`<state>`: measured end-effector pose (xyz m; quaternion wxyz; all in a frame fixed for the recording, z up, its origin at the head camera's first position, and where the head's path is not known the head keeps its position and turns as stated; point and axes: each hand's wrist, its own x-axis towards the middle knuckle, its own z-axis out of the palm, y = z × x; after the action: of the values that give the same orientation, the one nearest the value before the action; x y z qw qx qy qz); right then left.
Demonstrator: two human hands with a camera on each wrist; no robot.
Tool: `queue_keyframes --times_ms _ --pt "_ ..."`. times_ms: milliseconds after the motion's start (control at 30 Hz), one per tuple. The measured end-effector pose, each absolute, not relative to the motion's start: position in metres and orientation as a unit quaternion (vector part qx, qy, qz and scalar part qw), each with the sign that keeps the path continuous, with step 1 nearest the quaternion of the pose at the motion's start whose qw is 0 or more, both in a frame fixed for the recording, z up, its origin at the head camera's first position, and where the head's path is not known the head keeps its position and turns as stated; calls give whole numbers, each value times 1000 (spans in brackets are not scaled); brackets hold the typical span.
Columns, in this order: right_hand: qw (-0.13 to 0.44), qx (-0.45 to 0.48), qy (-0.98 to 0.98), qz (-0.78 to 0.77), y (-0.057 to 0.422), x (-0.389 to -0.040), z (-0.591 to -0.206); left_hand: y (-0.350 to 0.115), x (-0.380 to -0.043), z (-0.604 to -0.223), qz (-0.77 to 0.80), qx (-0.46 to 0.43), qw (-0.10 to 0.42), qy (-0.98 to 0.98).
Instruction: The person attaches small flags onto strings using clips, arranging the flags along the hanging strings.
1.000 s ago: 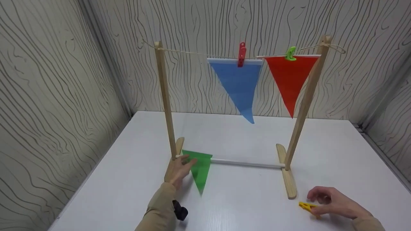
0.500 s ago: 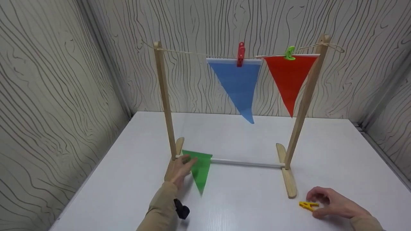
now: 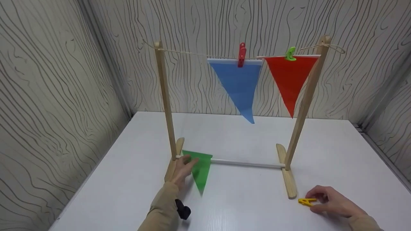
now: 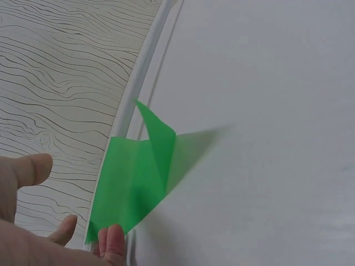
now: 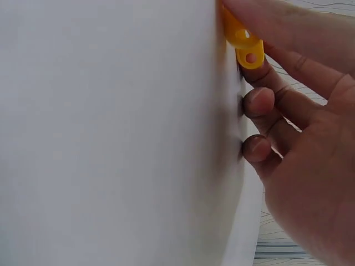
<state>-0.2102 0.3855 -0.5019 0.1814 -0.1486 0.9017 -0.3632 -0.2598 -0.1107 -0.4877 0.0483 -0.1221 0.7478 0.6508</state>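
A green triangular pennant lies against the white crossbar near the left foot of a wooden stand. Beside it my left hand has its thumb and fingers spread apart. In the left wrist view a fingertip meets the lower corner of the pennant, which is bent up at its tip. On the table at the right, a yellow clothespin sits between the thumb and fingers of my right hand, which pinches it. Part of the clothespin is hidden behind the thumb in the right wrist view.
Two wooden posts, left and right, carry a string. From it hang a blue pennant under a red clothespin and a red pennant under a light green clip. Patterned walls surround the white table.
The yellow clothespin has turned and shifted slightly as my right fingers closed on both its arms. My left hand has barely moved beside the green pennant.
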Motion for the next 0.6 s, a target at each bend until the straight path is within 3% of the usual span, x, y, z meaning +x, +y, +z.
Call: queue_keyframes --times_ms 600 --pt "121 -122 924 -342 375 -215 -499 -110 -261 -491 653 -124 58 745"
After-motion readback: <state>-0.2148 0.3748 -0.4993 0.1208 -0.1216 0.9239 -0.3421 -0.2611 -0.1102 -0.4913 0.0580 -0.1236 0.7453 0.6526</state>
